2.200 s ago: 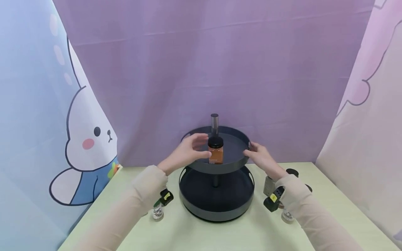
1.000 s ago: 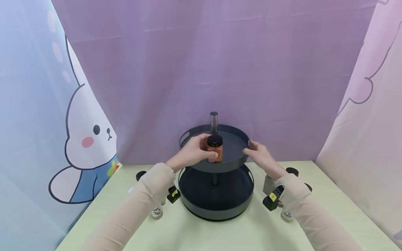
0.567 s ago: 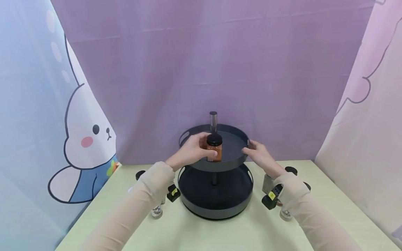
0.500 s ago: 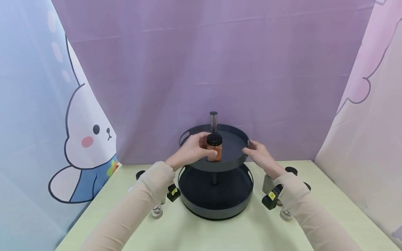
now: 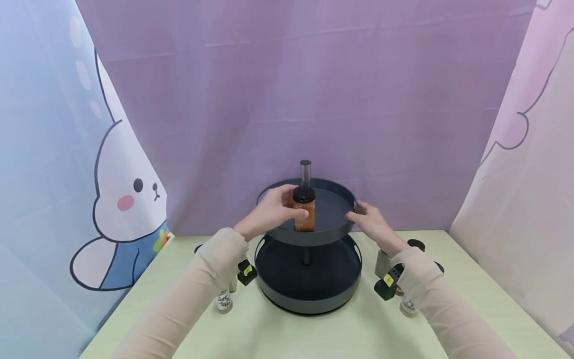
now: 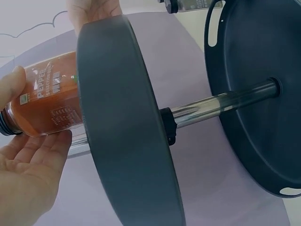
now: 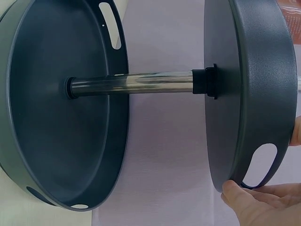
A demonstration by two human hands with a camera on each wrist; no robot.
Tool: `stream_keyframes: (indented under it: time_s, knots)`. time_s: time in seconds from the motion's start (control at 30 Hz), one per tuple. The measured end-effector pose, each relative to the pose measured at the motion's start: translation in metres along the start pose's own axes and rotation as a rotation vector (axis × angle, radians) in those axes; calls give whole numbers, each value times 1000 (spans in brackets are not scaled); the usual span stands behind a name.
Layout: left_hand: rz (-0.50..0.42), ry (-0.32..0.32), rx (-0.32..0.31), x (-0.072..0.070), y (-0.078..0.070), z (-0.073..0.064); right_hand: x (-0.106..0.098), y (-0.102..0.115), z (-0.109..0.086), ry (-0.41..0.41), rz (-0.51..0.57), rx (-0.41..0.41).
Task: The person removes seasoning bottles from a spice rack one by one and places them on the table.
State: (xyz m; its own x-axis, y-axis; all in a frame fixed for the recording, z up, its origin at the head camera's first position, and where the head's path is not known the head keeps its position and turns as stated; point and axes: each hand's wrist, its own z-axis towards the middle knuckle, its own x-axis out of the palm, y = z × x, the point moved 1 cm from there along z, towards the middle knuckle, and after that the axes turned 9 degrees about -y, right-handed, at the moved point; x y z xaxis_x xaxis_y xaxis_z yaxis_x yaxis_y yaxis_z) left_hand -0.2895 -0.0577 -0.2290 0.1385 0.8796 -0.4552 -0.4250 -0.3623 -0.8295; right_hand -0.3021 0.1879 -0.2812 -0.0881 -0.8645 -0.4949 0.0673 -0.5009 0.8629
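A square pepper jar [image 5: 304, 217] with orange-red contents and a black lid is upright over the near part of the upper tray [image 5: 332, 234] of a dark grey two-tier stand. My left hand [image 5: 273, 209] grips it, thumb in front and fingers behind. In the left wrist view the jar [image 6: 51, 94] has its lower end hidden behind the tray wall, so I cannot tell whether it touches the tray floor. My right hand [image 5: 372, 222] holds the tray's right rim near a cut-out handle; the right wrist view shows its thumb [image 7: 235, 190] below the rim.
The lower tray [image 5: 309, 304] stands on the pale green table [image 5: 305, 339]. Small jars [image 5: 223, 301] are by the left forearm; several more jars [image 5: 409, 306] are partly hidden by the right one. A chrome pole [image 5: 306, 173] rises through the stand. Purple cloth [image 5: 314, 89] hangs behind.
My left hand's fingers have come in around the pepper jar. Since half a second ago, hand and jar have shifted slightly up and left in view. The right hand stays on the rim.
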Motion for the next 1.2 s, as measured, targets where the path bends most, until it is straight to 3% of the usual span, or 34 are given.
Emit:
stream_keyframes:
  time_s: [0.4, 0.7, 1.2]
  knots:
    - [-23, -53, 9, -22, -12, 2, -1, 1, 0, 7, -7, 3]
    - [-48, -72, -16, -35, -8, -3, -1, 2, 0, 9, -10, 0]
    - [-13, -125, -42, -62, 3, -16, -4, 3, 0, 16, -18, 0]
